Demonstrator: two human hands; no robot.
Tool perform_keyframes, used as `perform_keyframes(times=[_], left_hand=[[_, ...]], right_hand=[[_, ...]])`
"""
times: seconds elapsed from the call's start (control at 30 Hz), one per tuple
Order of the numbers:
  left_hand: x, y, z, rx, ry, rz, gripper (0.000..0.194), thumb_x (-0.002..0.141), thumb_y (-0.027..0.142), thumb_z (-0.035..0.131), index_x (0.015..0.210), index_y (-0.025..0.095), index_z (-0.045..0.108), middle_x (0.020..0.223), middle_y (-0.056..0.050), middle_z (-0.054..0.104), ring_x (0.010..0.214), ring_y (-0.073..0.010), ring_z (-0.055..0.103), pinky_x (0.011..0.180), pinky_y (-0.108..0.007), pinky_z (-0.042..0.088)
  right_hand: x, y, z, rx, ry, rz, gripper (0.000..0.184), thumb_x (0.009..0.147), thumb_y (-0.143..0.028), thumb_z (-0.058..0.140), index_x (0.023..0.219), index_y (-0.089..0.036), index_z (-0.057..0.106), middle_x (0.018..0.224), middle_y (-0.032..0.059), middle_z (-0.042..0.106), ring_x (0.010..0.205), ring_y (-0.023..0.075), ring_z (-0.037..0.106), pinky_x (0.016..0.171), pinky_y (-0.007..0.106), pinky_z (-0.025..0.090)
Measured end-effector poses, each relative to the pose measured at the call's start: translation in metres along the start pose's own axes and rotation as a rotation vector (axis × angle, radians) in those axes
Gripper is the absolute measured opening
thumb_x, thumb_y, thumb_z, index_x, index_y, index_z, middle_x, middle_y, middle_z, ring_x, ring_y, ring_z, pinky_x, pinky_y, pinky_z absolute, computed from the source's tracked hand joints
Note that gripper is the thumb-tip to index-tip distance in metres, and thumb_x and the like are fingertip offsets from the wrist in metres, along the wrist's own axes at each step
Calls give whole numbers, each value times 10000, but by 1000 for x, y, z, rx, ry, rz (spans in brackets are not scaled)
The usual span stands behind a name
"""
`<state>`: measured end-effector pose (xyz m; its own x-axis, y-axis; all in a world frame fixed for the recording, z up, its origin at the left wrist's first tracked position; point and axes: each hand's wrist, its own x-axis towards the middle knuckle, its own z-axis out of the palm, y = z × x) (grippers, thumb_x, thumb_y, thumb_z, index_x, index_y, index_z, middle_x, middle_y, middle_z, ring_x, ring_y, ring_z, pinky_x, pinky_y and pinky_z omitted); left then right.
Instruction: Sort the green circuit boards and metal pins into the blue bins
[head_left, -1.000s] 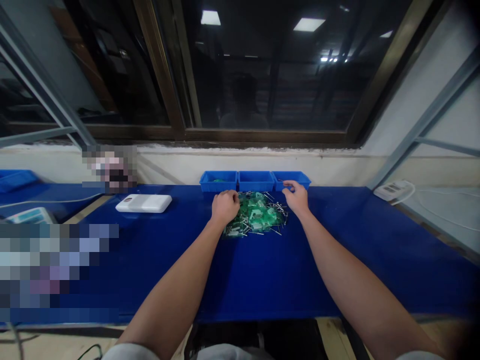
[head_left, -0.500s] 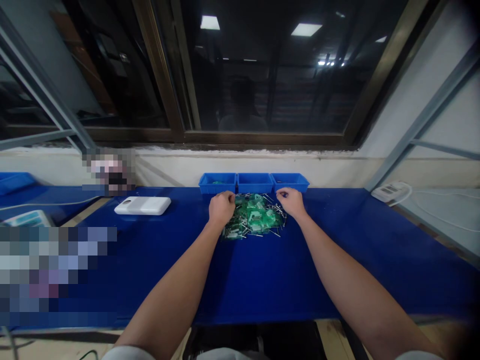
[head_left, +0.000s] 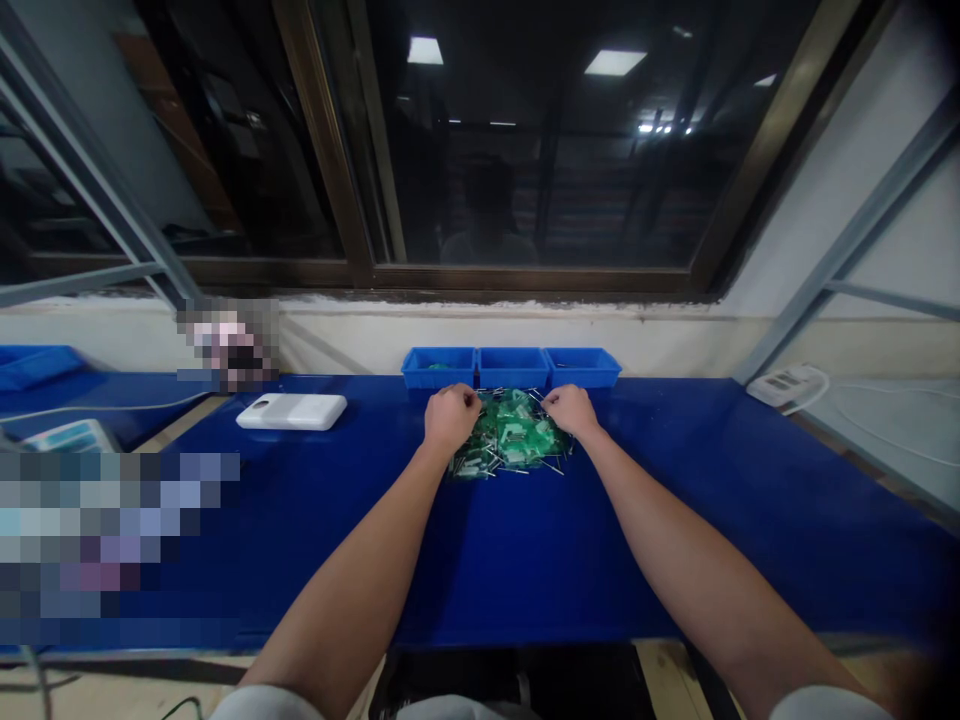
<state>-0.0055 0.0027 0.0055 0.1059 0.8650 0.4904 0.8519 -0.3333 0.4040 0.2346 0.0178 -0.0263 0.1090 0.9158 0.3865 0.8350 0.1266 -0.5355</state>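
Note:
A pile of green plastic packets (head_left: 525, 440) mixed with thin metal screws or pins lies on the blue table in front of me. My left hand (head_left: 451, 415) is at the pile's left edge, its fingers curled together; what they hold, if anything, is hidden. Over the far right edge of the pile, my right hand (head_left: 574, 408) has thumb and fingertips pinched close to the metal pieces. Anything between those fingertips is too small to make out. Just behind both hands stand three blue bins: a left bin (head_left: 439, 376), a middle bin (head_left: 513, 376) and a right bin (head_left: 583, 376).
A white power bank-like box (head_left: 292, 411) lies to the left on the blue table (head_left: 525, 560). Against the wall at the right is a white power strip (head_left: 787, 384) with a cable. Blurred patches cover the far left, where another blue tray (head_left: 37, 366) stands. A window rises behind.
My right hand has moved left, inward over the pile's edge. My left hand stays at the left edge with its fingers still curled. The whole view has shifted slightly.

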Motion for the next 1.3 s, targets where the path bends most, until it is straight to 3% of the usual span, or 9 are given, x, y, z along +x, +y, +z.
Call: perform_keyframes(times=[0.23,0.37,0.47,0.6,0.8,1.0,1.3], left_hand=[[-2,8,-1,-69,26,65,106,742,219,539,776,201,638,796,-33,674,765,-173,617,702,-257,449],[-3,9,-2,-97,9,72,104,740,211,533,771,196,631,790,-31,672,757,-172,612,693,-258,448],[-3,9,-3,-121,-10,101,113,746,192,518,764,193,630,780,-28,667,767,-174,606,710,-264,444],[-4,13,-5,-137,-30,212,138,783,195,500,774,189,638,800,-31,666,825,-186,591,762,-288,426],[-8,17,-5,-143,-62,312,283,855,348,505,1071,197,608,919,-45,665,930,-204,569,817,-331,396],[-7,15,-2,-123,-107,347,182,883,284,482,899,213,649,954,-33,668,934,-185,568,831,-335,364],[-7,16,-2,-151,-89,329,121,867,256,512,872,190,613,901,-26,661,895,-178,571,811,-322,352]], right_hand=[[-1,-4,2,-22,-41,78,123,635,-155,577,582,-217,670,593,55,639,612,195,597,582,275,415],[-2,-8,-1,-53,-10,-51,170,623,-82,499,560,-204,598,629,45,620,670,183,575,623,261,399],[-3,-12,-4,-47,39,-131,149,684,-98,480,660,-191,594,748,66,640,764,194,570,687,271,397],[-9,-21,-9,66,-35,-146,134,768,-136,455,775,-197,574,715,41,639,692,177,576,656,262,388],[-21,-43,-16,165,-137,-295,140,810,-171,433,767,-195,564,660,8,605,624,141,540,615,235,370],[-27,-56,-21,241,-145,-362,124,792,-167,460,743,-190,571,639,1,578,602,135,507,588,233,355],[-27,-57,-16,451,-149,-287,127,786,-254,481,767,-185,587,652,2,597,598,137,541,591,251,406]])
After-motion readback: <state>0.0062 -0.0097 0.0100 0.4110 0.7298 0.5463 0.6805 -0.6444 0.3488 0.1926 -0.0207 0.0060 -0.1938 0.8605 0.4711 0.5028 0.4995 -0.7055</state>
